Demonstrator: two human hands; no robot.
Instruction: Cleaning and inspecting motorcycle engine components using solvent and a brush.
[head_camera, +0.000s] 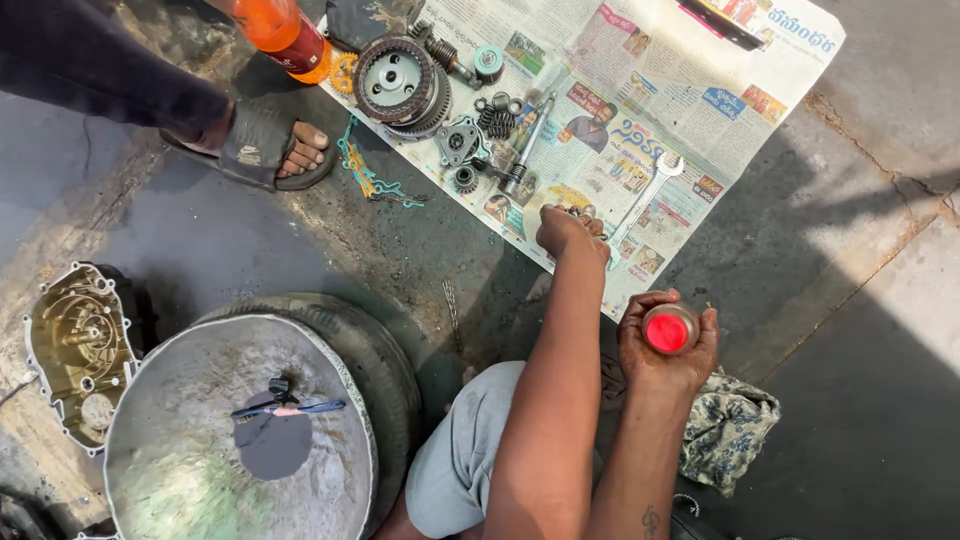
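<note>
Red-filled small jar (669, 330) sitting in right hand (665, 355) grip | left hand (566, 232) curling over small part on newspaper (640, 120), contents unclear | spanner (645, 195) lying at 2 o'clock of it

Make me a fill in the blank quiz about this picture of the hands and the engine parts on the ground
1. The right hand cups a small round tin whose inside is ____.
2. The left hand rests on a sheet of ____ spread on the ground.
3. The spanner lies just to the ____ of the left hand.

Missing words: red; newspaper; right
</note>
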